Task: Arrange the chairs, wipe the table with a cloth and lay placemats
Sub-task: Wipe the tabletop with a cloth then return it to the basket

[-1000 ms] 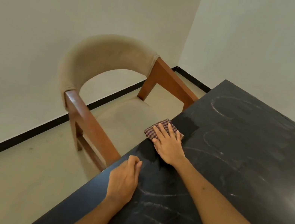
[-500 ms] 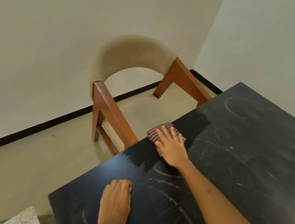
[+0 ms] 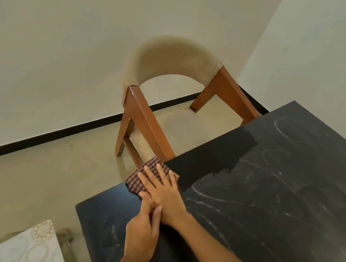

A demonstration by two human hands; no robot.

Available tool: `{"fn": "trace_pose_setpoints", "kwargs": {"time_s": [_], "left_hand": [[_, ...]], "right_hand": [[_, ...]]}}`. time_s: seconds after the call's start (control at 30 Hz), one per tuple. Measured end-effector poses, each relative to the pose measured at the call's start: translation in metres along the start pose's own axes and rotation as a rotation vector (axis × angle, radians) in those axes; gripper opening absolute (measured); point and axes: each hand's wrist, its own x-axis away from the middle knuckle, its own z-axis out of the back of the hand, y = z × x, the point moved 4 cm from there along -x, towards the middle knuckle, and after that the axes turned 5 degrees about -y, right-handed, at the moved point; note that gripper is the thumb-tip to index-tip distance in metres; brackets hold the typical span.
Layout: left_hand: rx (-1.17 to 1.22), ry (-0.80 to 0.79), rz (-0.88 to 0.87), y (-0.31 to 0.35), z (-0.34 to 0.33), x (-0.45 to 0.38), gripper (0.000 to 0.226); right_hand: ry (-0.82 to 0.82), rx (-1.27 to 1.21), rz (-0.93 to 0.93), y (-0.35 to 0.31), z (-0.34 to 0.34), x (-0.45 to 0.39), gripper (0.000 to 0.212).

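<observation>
On the table (image 3: pixel 279 218), cloth (image 3: pixel 139 179) seemingly under right hand (image 3: pixel 162 192).

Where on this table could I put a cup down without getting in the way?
The broad table surface right of the right hand lies bare. The near-left edge is crowded: right hand on the checked cloth, left hand beside it.

text: none readable | labels: none | brands: none | numbers: none

— That table (image 3: pixel 279 218): dark, smooth, dully glossy, streaked with chalky smears?
— Yes. The cloth (image 3: pixel 139 178) is checked woven fabric; the chair (image 3: pixel 146 117) is varnished wood with matt beige upholstery.
</observation>
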Motion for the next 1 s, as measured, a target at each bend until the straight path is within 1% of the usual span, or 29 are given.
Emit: {"fn": "trace_pose_setpoints", "kwargs": {"time_s": [0.03,0.13,0.17,0.23,0.3,0.33,0.43,0.5,0.6,0.7,0.77,0.83,0.93,1.0], "left_hand": [[0.029,0.024,0.016,-0.002,0.003,0.004,0.012],[0.072,0.044,0.007,-0.005,0.011,0.019,0.005],[0.068,0.045,-0.014,-0.005,0.014,0.023,0.004],[0.046,0.047,-0.038,-0.006,0.019,0.028,0.004],[0.027,0.036,-0.039,-0.007,0.023,0.029,0.006],[0.016,0.026,-0.031,-0.011,0.025,0.03,0.006],[-0.008,0.006,0.013,-0.025,0.034,0.036,0.006],[-0.004,0.015,0.027,-0.031,0.041,0.042,0.014],[0.04,0.029,-0.059,-0.036,0.053,0.05,0.027],[0.116,0.029,-0.17,-0.039,0.06,0.06,0.035],[0.181,0.058,-0.171,-0.045,0.067,0.067,0.035],[0.207,0.094,-0.145,-0.055,0.075,0.072,0.04],[0.162,0.084,-0.15,-0.068,0.085,0.079,0.046],[0.131,0.089,-0.154,-0.069,0.088,0.079,0.055]], "right_hand": [[0.028,0.032,0.029,-0.008,-0.004,0.001,0.055],[0.028,-0.045,0.026,-0.007,-0.001,0.004,0.056],[0.05,-0.066,-0.016,-0.001,0.001,0.003,0.058],[0.065,-0.081,-0.176,0.022,0.008,0.001,0.061],[0.067,-0.113,-0.343,0.051,0.01,0.002,0.058],[0.061,-0.124,-0.395,0.061,0.011,0.003,0.057],[0.038,-0.135,-0.464,0.066,0.012,0.002,0.056],[0.045,-0.146,-0.48,0.051,0.013,0.001,0.056],[0.024,-0.141,-0.378,0.008,0.012,-0.001,0.061],[-0.02,-0.11,-0.162,-0.063,0.004,0.0,0.071],[-0.031,-0.087,-0.003,-0.107,-0.003,0.003,0.067],[0.01,-0.067,0.087,-0.128,-0.008,0.006,0.059],[0.023,-0.062,0.089,-0.122,-0.004,0.007,0.058],[0.063,-0.068,-0.02,-0.103,0.001,0.006,0.057]]}}
